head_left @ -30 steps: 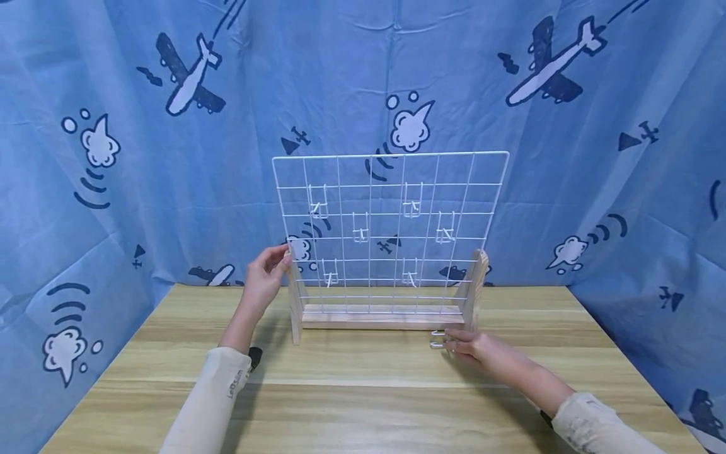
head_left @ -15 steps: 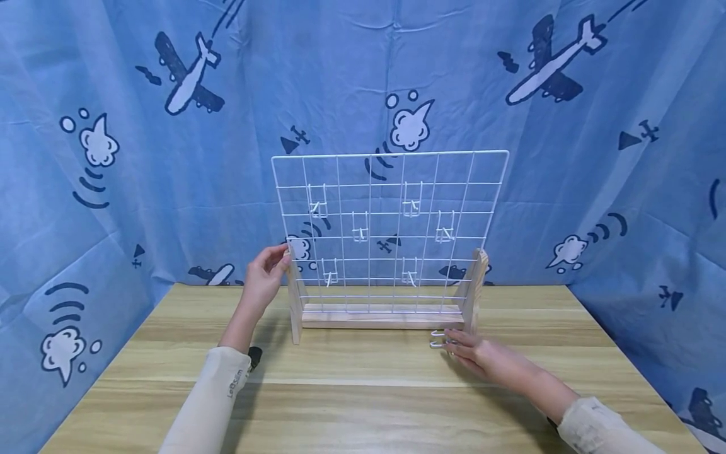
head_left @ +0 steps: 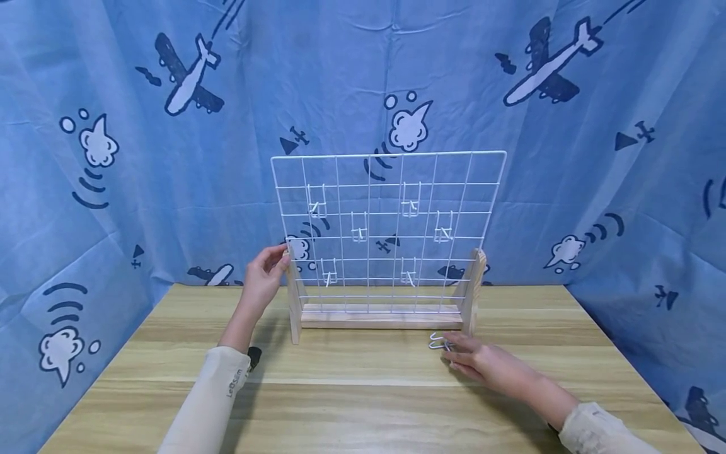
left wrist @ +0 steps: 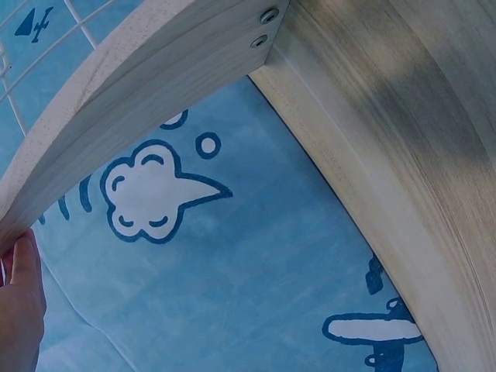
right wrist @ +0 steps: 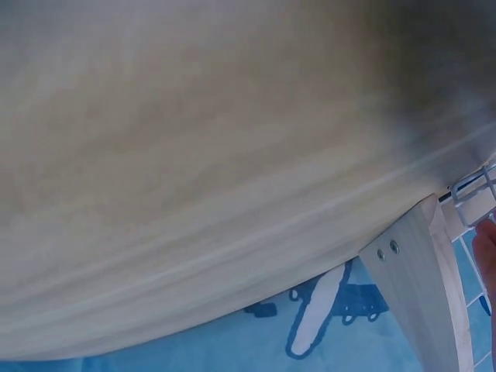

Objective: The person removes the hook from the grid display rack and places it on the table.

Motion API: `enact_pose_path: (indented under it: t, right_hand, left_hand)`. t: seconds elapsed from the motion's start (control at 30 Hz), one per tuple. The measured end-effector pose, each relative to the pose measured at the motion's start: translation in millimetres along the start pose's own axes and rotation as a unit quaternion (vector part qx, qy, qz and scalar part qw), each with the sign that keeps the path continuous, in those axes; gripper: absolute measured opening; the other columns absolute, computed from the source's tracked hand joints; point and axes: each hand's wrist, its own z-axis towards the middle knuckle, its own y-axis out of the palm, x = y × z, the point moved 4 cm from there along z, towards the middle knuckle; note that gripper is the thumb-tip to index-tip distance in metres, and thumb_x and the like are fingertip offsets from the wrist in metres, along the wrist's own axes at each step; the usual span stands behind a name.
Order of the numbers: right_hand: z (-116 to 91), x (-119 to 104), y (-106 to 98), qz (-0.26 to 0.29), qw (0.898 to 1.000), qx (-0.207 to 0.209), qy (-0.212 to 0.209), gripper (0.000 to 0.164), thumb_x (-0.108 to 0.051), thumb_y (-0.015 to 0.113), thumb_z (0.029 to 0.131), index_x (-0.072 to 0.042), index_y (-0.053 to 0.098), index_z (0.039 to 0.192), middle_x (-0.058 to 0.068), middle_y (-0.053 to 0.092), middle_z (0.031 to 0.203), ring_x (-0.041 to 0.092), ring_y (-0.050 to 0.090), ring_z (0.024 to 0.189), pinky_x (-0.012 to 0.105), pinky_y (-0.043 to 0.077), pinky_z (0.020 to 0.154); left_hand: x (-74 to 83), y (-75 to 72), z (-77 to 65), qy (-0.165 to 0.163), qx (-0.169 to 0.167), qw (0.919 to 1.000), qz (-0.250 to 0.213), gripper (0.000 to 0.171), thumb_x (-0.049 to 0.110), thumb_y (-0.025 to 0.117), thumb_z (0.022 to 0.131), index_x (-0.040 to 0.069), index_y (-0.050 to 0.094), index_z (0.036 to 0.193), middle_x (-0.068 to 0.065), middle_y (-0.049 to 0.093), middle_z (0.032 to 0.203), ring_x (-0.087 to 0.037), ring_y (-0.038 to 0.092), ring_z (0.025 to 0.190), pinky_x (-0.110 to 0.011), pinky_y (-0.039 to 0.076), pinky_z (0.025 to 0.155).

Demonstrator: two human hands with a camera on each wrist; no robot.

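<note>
A white wire grid panel [head_left: 386,185] stands upright in a wooden stand [head_left: 381,325], with several white wire hooks hung across it. At the top of the stand's left side piece, my left hand [head_left: 263,280] pinches the wood between thumb and fingers. In the left wrist view, fingertips [left wrist: 26,267] touch the lower end of that curved side piece [left wrist: 116,101]. Low by the stand's right foot, my right hand [head_left: 493,366] holds a loose white wire hook [head_left: 437,340], its prongs pointing left. The right wrist view shows the hook [right wrist: 470,188] at the frame's right edge, partly cut off.
The stand rests on a wood-grain table [head_left: 363,403]. Behind and on both sides hangs a blue curtain [head_left: 249,126] printed with planes and clouds. The stand's right side piece [head_left: 475,287] rises just behind the right hand.
The hook in my right hand has turned slightly, and that hand's fingers have shifted on it. My left hand stays at the stand's side piece.
</note>
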Motion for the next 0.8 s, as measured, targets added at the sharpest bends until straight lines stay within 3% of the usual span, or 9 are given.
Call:
enact_pose_path:
  t: [0.2, 0.8]
  right_hand:
    - [1.0, -3.9, 1.2, -0.012, 1.0, 0.015, -0.024, 0.029, -0.012, 0.074, 0.067, -0.006, 0.069, 0.095, 0.021, 0.055, 0.112, 0.035, 0.055, 0.099, 0.04, 0.052, 0.075]
    - [1.7, -9.9, 5.5, -0.072, 0.997, 0.0, -0.024, 0.026, -0.016, 0.074, 0.064, -0.011, 0.071, 0.089, 0.022, 0.056, 0.111, 0.04, 0.055, 0.095, 0.047, 0.05, 0.075]
  left_hand:
    - [-0.2, -0.6, -0.6, -0.005, 0.004, 1.0, 0.007, 0.034, 0.025, 0.052, 0.089, 0.01, 0.05, 0.12, -0.008, 0.052, 0.119, -0.019, 0.047, 0.114, -0.031, 0.039, 0.097]
    - [-1.2, 0.8, -0.6, -0.002, 0.004, 1.0, -0.006, 0.034, 0.025, 0.053, 0.089, 0.009, 0.051, 0.119, -0.009, 0.053, 0.118, -0.019, 0.048, 0.113, -0.03, 0.039, 0.097]
